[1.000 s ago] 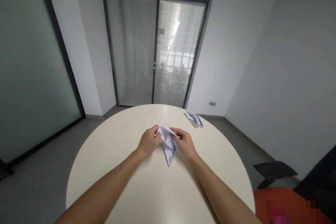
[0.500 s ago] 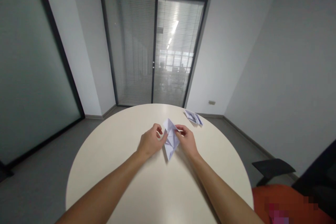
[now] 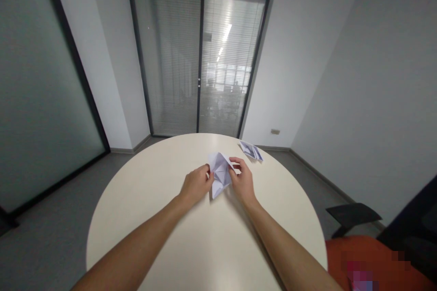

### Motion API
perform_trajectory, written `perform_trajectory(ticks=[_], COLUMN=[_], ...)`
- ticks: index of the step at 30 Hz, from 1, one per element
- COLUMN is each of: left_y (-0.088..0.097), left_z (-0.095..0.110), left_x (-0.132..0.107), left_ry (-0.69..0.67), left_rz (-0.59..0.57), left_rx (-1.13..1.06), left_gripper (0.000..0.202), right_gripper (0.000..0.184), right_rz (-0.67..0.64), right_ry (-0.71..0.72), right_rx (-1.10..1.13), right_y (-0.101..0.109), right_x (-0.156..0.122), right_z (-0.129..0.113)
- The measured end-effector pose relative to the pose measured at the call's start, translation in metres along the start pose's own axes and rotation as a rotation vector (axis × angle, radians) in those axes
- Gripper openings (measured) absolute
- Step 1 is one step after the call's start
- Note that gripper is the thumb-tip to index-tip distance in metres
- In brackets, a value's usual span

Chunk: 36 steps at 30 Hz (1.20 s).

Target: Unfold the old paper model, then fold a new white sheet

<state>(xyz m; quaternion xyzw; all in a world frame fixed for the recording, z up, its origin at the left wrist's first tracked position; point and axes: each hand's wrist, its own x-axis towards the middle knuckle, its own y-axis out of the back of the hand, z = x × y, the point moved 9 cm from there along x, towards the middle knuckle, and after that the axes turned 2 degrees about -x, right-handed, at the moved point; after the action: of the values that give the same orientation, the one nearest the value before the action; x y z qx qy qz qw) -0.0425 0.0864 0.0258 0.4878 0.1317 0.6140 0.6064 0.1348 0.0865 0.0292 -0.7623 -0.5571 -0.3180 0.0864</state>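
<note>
A folded white paper piece [image 3: 219, 173] with sharp creases stands tilted just above the round cream table [image 3: 164, 218]. My left hand [image 3: 195, 185] pinches its left edge with closed fingers. My right hand [image 3: 241, 181] grips its right side, thumb and fingers closed on the paper. Its lower tip points down toward the tabletop between my wrists.
A second folded paper [image 3: 251, 150] lies flat near the table's far right edge. Glass sliding doors with blinds [image 3: 200, 59] stand behind the table. A dark chair armrest [image 3: 353, 213] and an orange seat [image 3: 372, 263] sit at the lower right.
The paper has been lifted and turned upright between both hands, and looks shorter and more bunched than a second ago. Both hands have shifted slightly away from me.
</note>
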Motion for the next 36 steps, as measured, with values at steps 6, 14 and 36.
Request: perform_trajectory(ticks=[6, 14, 36], left_y=[-0.002, 0.002, -0.025], left_z=[0.009, -0.002, -0.031], left_x=[-0.002, 0.002, 0.012], left_ry=[-0.093, -0.045, 0.148], left_rz=[-0.048, -0.013, -0.053], left_rx=[-0.067, -0.228, -0.726], left_gripper=[0.015, 0.02, 0.03], right_gripper=[0.029, 0.041, 0.046], right_rz=[-0.033, -0.158, -0.271], right_ry=[0.04, -0.018, 0.013], right_rx=[-0.049, -0.058, 0.003], right_y=[0.001, -0.011, -0.025], right_x=[0.004, 0.002, -0.003], right_z=[0.0, 0.012, 0.011])
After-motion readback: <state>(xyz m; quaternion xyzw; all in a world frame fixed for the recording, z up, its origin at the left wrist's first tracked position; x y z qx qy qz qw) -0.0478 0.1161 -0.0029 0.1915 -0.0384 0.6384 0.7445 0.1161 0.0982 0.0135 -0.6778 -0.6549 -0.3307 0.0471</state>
